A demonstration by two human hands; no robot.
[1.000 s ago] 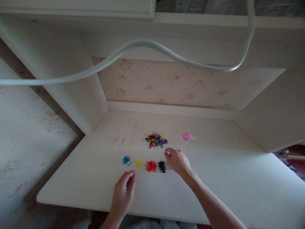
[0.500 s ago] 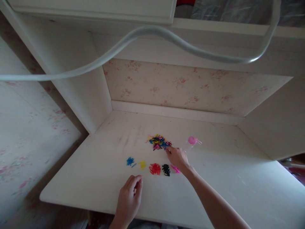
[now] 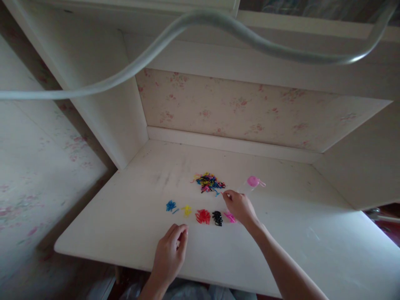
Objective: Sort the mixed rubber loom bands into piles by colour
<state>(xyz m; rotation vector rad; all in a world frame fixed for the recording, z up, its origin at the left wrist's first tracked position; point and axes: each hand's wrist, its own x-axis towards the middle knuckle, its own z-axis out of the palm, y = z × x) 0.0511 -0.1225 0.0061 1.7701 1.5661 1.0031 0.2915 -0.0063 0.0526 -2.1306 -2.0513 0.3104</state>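
Note:
A mixed heap of small coloured rubber bands point(image 3: 208, 182) lies mid-desk. My right hand point(image 3: 240, 205) is just right of it, thumb and fingertips pinched on a thin pinkish rubber band point(image 3: 222, 193), mostly hidden. A loose blue band point(image 3: 217, 193) lies between heap and fingertips. Nearer me, a row of sorted piles runs blue point(image 3: 171, 206), yellow point(image 3: 186, 210), red point(image 3: 203, 216), black point(image 3: 217, 218) and pink point(image 3: 230, 216), the last partly beside my right wrist. My left hand point(image 3: 170, 251) rests below the yellow pile, fingers curled closed, with no object showing in it.
A clear container with a pink lid point(image 3: 253, 181) lies beyond my right hand. The white desk point(image 3: 125, 216) has side panels and a back rail. A thick white cable point(image 3: 200, 18) crosses the top of the view, below a shelf.
My right hand has drawn slightly right, away from the heap, with a pinkish band at its fingertips. A blue band now shows at the heap's edge. My left hand stays put.

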